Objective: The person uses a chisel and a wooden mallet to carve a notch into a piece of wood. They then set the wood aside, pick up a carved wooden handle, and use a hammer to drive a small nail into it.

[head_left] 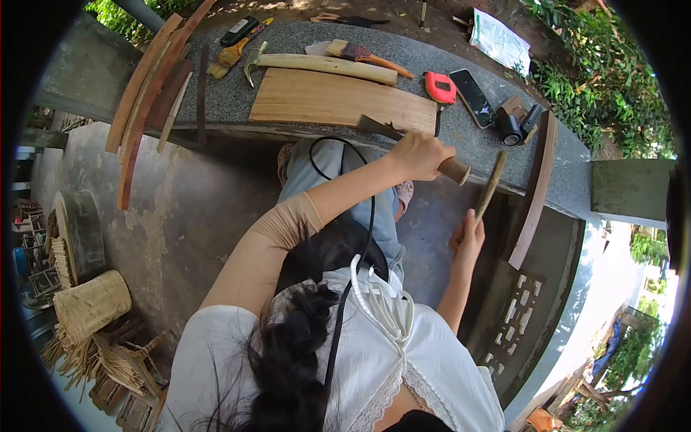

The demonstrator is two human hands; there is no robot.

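My left hand [421, 155] is closed around the wooden handle of a blade [380, 128]. Its dark, broad metal end points left, over the front edge of a wooden board [342, 97]. The flared butt of the handle sticks out to the right of the fist. Lower and to the right, my right hand [468, 234] grips a short wooden stick [493, 180], which slants up towards the stone bench [453, 129]. The stick's upper end is near the handle's butt, with a gap between them. Behind the board lies a hammer [327, 66] with a pale wooden handle.
Brushes [234, 54] [371, 56], a red tape measure [440, 87], a phone [473, 97] and a black device [512, 129] lie on the bench. Wooden strips [147, 93] overhang its left end; another strip [536, 191] overhangs the right. A black cable [371, 223] crosses my left arm.
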